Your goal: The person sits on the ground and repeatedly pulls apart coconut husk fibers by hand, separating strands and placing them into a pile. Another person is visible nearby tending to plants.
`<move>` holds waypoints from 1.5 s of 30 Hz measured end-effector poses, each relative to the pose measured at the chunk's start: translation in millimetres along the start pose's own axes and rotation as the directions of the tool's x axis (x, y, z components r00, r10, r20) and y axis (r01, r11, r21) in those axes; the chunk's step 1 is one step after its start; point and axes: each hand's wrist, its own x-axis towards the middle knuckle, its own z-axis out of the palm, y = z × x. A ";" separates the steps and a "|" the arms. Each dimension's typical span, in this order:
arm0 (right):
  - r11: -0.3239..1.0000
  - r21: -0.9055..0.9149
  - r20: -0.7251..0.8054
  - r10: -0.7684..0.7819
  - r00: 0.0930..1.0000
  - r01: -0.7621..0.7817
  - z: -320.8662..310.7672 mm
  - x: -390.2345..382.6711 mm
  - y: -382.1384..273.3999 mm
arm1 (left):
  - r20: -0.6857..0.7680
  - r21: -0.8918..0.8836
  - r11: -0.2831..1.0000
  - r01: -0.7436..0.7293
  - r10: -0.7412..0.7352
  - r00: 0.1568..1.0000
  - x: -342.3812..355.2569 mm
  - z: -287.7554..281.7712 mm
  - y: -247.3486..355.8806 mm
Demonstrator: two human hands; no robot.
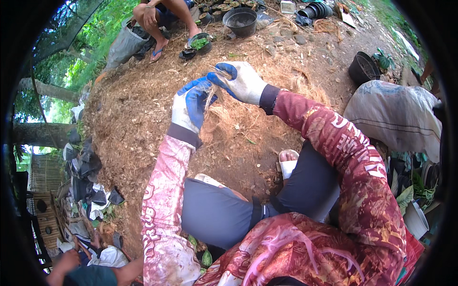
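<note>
My left hand [189,106], in a white work glove with a blue coated palm, is closed on a tuft of tan coconut fibre [210,98]. My right hand [244,83], in a matching glove, meets it from the right, with fingers pinched on the upper end of the same fibre. Both hands are held up in front of me, their fingertips close together. Below them, a loose heap of paler coconut fibre [229,126] lies on the ground. The gloved fingers hide part of the tuft.
Brown husk debris [129,128] covers the ground. A black pot [240,23] and a small potted plant [199,43] stand ahead, near a seated person's legs [179,14]. On the right are another black pot [364,69] and a full white sack [393,114]. Another person's arm [64,267] shows lower left.
</note>
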 end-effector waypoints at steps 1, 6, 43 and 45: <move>0.999 0.027 -0.008 0.026 1.000 -0.026 1.9 0.2 -1.7 | 0.033 -0.008 0.999 -0.044 0.044 0.998 4.8 -4.6 -1.1; 0.999 0.001 -0.079 0.050 0.996 -0.050 -3.7 -2.8 4.9 | -0.446 -0.143 0.979 -0.144 0.066 0.893 24.5 -38.9 32.0; 0.506 -0.781 0.090 0.671 0.736 -0.366 -12.3 0.4 305.6 | 0.255 0.957 0.190 -0.219 -0.188 0.948 -5.7 -39.0 -28.4; 0.444 -0.771 -0.076 0.649 0.757 -0.458 37.2 -18.5 335.1 | 0.249 0.967 0.110 -0.229 -0.225 0.942 -9.9 -40.9 -29.5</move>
